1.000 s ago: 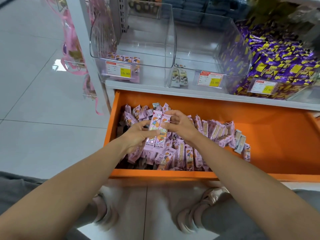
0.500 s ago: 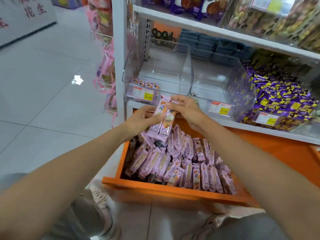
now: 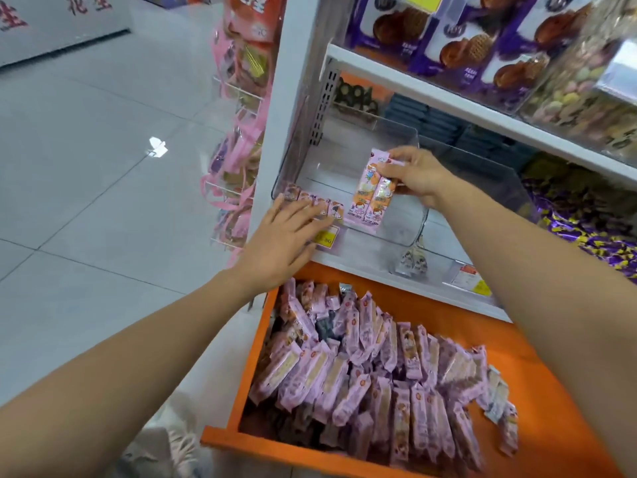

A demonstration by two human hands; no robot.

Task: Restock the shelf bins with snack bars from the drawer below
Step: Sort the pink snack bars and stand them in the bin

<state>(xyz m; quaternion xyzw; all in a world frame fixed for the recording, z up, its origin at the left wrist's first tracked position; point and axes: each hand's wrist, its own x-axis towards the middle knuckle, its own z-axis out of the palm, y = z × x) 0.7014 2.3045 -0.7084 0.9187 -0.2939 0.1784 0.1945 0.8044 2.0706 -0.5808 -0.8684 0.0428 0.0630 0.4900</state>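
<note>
Over the left-hand clear bin on the shelf, the fingers of the right hand pinch a pair of pink snack bars by their upper ends, side by side, with the lower ends hanging free toward the bin's near wall. The fingers of the left hand lie straight and spread, holding nothing, flat against the bin's near left front.

The pinch takes only the tops of the wrappers, so in my judgement one slick bar could slide past the other and drop short, back into the orange drawer or onto the floor. The hanging ends could also snag the bin's near rim on the way in. A short row of bars already stands along that front wall, just beyond the left fingertips, and a careless drop or a nudge from that hand could tip them. Pressing on the front might shove the light bin farther back.

The price label is half covered by the left fingers. The bin's clear walls are hard to trace, so I cannot tell whether the held bars are inside the rim yet. The heap of bars hides the drawer floor, and the right forearm cuts off its right side.
</note>
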